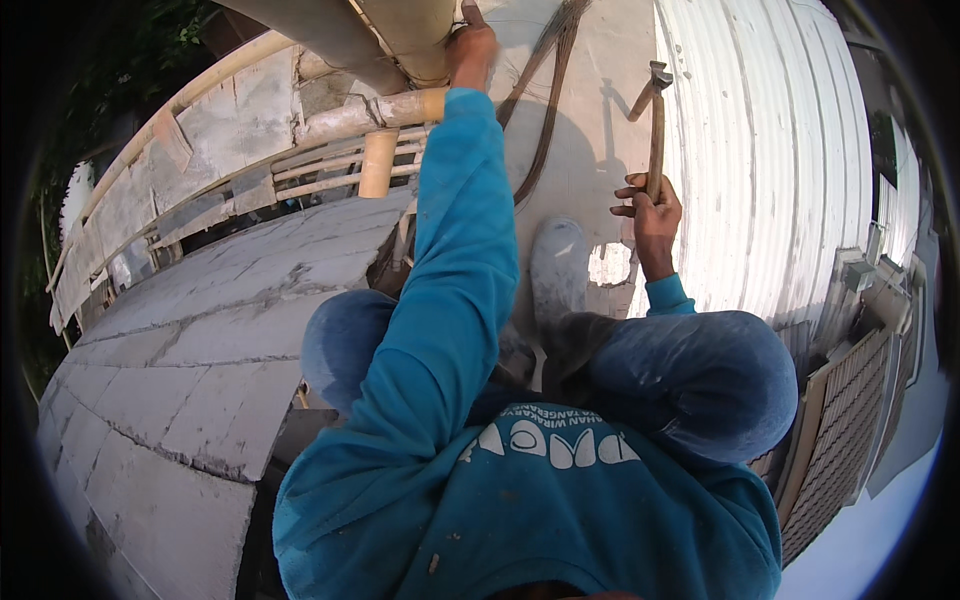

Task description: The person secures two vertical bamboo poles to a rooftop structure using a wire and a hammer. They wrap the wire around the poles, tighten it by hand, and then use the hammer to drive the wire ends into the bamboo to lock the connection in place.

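Up at the top, my left hand (472,52) is against the right side of a thick pale pipe (412,40). One digit points upward, and most of its fingers are hidden. My right hand (656,222) holds a hammer (656,140) low on its brown handle. The metal head stands uppermost, next to the white corrugated sheet (760,150). A short brown piece (640,104) shows beside the head; I cannot tell whether it belongs to the hammer. Below my left hand runs a narrower pipe (350,120), with a short pipe stub (377,165) pointing down from it.
Dark bundled strands (548,110) lie across the grey surface between my hands. Grey roof slabs (190,330) with cracked joints spread to the left, under a curved railing (170,110). My shoe (560,265) rests near a broken light patch (610,264). Brown roof tiles (840,430) show at right.
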A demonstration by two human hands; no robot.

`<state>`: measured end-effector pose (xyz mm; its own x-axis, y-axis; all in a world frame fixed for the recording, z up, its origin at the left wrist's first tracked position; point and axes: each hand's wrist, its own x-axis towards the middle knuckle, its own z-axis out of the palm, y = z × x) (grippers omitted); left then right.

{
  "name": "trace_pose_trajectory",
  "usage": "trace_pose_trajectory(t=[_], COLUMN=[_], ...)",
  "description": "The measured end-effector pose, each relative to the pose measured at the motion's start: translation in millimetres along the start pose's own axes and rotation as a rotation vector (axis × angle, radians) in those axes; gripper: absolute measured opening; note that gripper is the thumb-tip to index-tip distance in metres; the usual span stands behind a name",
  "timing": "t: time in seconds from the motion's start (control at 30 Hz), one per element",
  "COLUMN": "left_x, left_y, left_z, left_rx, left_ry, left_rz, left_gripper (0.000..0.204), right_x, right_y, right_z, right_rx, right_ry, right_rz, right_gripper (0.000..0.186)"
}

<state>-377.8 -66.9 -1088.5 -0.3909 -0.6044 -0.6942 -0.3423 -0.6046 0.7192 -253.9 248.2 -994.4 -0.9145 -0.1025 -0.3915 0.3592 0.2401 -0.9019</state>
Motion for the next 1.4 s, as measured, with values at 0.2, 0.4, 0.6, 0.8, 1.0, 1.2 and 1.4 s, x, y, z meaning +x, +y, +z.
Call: trace_pose_trajectory(t=[0.2,0.4,0.6,0.8,1.0,1.2,1.4], left_x=[22,40,3,-66,-109,-97,-106], left_y=[-11,-11,-35,-63,-89,-92,-40], left_z=[32,28,-17,-66,-94,-114,-117], left_rx=[-0.609,-0.682,-0.193,0.655,1.175,1.107,1.008], left_ry=[-0.033,-0.311,-0.409,0.087,0.047,-0.045,-0.129], left_rz=[0.081,0.138,0.207,0.246,0.155,0.147,0.252], left_gripper=[0.067,0.065,0.060,0.053,0.065,0.046,0.039], right_x=[-11,-16,-1,4,13,19,3], right_y=[-1,16,44,83,107,94,31], right_z=[-12,-31,-25,-18,-17,11,64], right_rx=[-0.020,-0.433,-0.975,-1.013,-0.937,-0.831,-0.598], right_ry=[0.027,0.075,0.050,0.002,-0.017,-0.073,-0.120], right_rz=[-0.057,-0.315,-0.443,-0.427,-0.471,-0.469,-0.777], right_gripper=[0.024,0.026,0.035,0.041,0.039,0.045,0.038])
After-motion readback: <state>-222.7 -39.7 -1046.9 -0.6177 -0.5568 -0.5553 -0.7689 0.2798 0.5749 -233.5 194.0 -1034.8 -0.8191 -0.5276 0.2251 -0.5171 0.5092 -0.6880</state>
